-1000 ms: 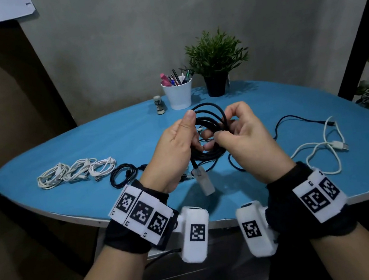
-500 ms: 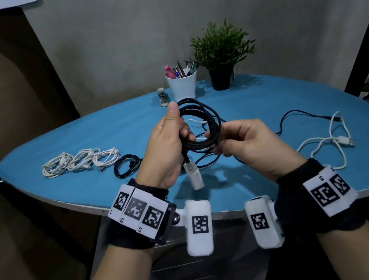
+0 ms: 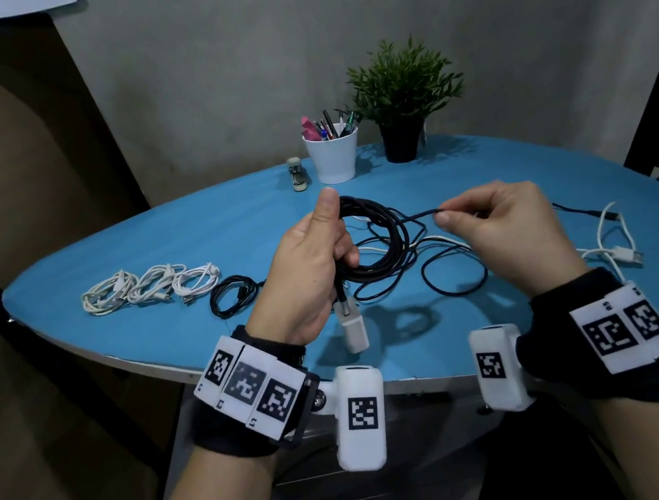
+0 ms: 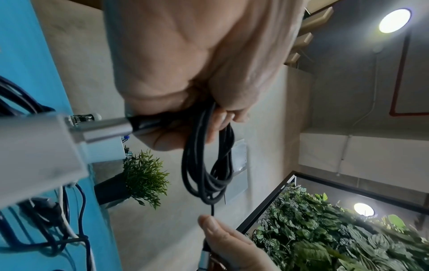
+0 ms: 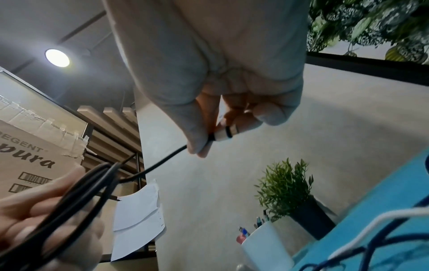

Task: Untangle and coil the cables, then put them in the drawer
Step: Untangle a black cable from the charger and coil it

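Note:
My left hand (image 3: pixel 321 251) grips a coil of black cable (image 3: pixel 378 241) above the blue table (image 3: pixel 145 254); a white plug block (image 3: pixel 353 328) hangs from the coil below the hand. In the left wrist view the black coil (image 4: pixel 206 165) loops round my fingers. My right hand (image 3: pixel 488 219) pinches the cable's free end (image 3: pixel 422 214) just right of the coil. The right wrist view shows that end's silver connector (image 5: pixel 224 134) between thumb and fingers. A loose black cable (image 3: pixel 453 272) and a loose white cable (image 3: pixel 610 242) lie on the table at the right.
Three coiled white cables (image 3: pixel 146 287) and a small coiled black cable (image 3: pixel 235 296) lie at the table's left. At the back stand a white pen cup (image 3: pixel 333 155), a potted plant (image 3: pixel 402 98) and a small stapler (image 3: pixel 297 174). A grey drawer unit (image 3: pixel 418 453) stands under the table edge.
My right hand has left the coil and drawn the free cable end out to the right. The left hand keeps its grip on the coil, now lower.

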Motion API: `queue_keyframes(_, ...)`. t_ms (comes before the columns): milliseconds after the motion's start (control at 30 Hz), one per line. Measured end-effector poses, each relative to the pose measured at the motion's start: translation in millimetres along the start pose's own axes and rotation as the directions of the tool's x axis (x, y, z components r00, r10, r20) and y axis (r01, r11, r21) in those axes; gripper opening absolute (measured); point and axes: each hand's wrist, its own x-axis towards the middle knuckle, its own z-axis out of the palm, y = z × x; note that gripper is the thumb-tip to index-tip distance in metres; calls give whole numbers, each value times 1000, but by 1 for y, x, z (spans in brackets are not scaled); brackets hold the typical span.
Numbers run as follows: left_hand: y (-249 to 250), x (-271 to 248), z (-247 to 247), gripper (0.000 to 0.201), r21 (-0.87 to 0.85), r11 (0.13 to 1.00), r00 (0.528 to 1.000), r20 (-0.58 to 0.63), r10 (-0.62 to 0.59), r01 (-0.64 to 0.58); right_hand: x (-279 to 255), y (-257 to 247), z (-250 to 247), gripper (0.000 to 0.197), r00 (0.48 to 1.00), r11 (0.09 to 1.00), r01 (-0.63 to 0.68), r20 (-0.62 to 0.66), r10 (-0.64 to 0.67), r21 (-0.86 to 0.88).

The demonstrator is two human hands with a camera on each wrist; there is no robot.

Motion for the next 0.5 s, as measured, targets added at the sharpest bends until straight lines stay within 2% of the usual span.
queue_keyframes(100,1,0,2,43,103,995,1000,-11,15,-14,2,-6,-12,14,997,999,47,-68,-48,-28)
queue_keyframes(200,0,4,0,39,230,973,998,-50,28,-16,2,-10,-18,16,995,998,57,-78,-59,-26)
queue_keyframes(267,-1,6,0,37,308,951,995,-91,48,-18,-1,-14,-18,15,998,999,34,-47,-32,35)
queue_keyframes(300,-1,8,0,38,354,935,991,-113,70,-26,-3,-17,-19,15,1000,993,5,-10,-4,119)
queue_keyframes(333,-2,9,-1,40,404,914,986,-135,98,-35,-5,-22,-19,15,999,970,-37,47,27,239)
queue_keyframes(400,-3,12,-3,42,492,869,975,-166,147,-47,-9,-30,-18,16,980,865,-150,189,65,480)
queue_keyframes(500,-3,14,-3,47,558,827,964,-176,198,-68,-16,-39,-12,11,939,703,-259,342,24,662)
